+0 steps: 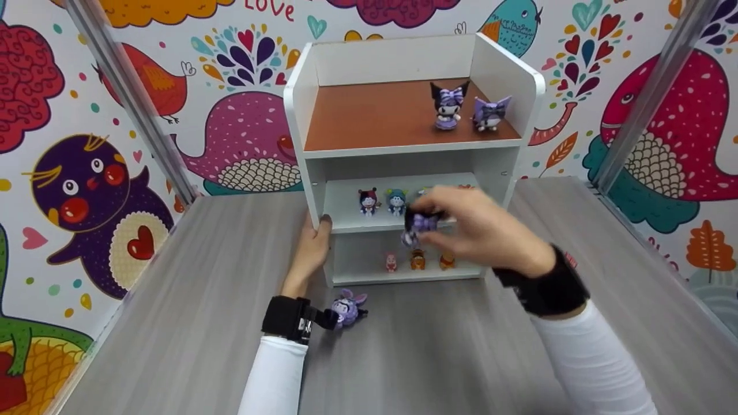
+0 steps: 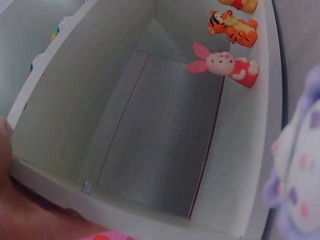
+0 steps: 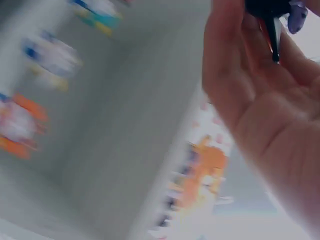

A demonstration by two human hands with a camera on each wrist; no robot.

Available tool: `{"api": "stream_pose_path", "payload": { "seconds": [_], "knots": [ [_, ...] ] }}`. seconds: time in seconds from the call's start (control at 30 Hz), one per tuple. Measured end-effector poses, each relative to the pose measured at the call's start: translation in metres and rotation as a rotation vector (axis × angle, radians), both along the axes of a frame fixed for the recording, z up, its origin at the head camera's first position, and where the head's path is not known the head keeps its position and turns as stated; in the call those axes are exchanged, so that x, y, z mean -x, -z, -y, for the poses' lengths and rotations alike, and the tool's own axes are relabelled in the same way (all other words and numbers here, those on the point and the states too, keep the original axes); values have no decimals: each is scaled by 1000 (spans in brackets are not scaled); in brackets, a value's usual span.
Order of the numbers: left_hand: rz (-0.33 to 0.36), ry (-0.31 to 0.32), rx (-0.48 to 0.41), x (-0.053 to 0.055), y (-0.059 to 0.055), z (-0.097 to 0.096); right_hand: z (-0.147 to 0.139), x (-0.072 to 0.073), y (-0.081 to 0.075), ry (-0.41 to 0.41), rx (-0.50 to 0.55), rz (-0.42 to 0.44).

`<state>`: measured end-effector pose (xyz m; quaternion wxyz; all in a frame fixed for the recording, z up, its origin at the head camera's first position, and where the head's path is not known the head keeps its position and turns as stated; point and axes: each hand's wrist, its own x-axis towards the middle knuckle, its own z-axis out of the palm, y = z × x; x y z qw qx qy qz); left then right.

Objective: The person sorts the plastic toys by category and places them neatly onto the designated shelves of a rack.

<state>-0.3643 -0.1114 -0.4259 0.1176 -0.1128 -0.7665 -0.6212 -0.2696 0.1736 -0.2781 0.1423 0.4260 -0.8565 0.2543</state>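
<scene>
My right hand [image 1: 478,227] pinches a small purple-and-black figurine [image 1: 420,225] between thumb and fingers, in front of the middle tier of a white shelf unit [image 1: 403,151]. In the right wrist view only a dark part of that figurine [image 3: 270,12] shows at the top, much of it behind the fingers. My left hand [image 1: 308,251] grips the shelf's left side panel [image 2: 55,185], thumb on its front edge. Below the left wrist, a purple figurine with long ears [image 1: 346,310] lies on the grey table. Two purple figurines, one taller [image 1: 448,106] and one shorter [image 1: 490,113], stand on the brown top board.
Several figurines line the middle tier, among them a red-hooded one [image 1: 368,202] and a blue-hooded one [image 1: 396,202]. A pink piglet [image 2: 232,67], an orange tiger [image 2: 234,29] and a yellow bear [image 1: 447,261] stand on the bottom tier. Cartoon-printed walls [image 1: 248,132] enclose the table.
</scene>
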Motion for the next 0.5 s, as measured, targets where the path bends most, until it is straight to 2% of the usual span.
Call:
{"api": "stream_pose_path", "payload": {
  "seconds": [0.13,0.27,0.37,0.5],
  "knots": [
    [-2,-1,-6,0,1,-1,2,2,-46,75,2,-55],
    [-15,-14,-4,-1,2,0,5,8,-85,190,3,-34],
    [-13,-8,9,-1,2,0,8,15,-106,272,-8,-20],
    [-23,3,6,0,1,1,14,30,-121,338,-53,-40]
  ]
}}
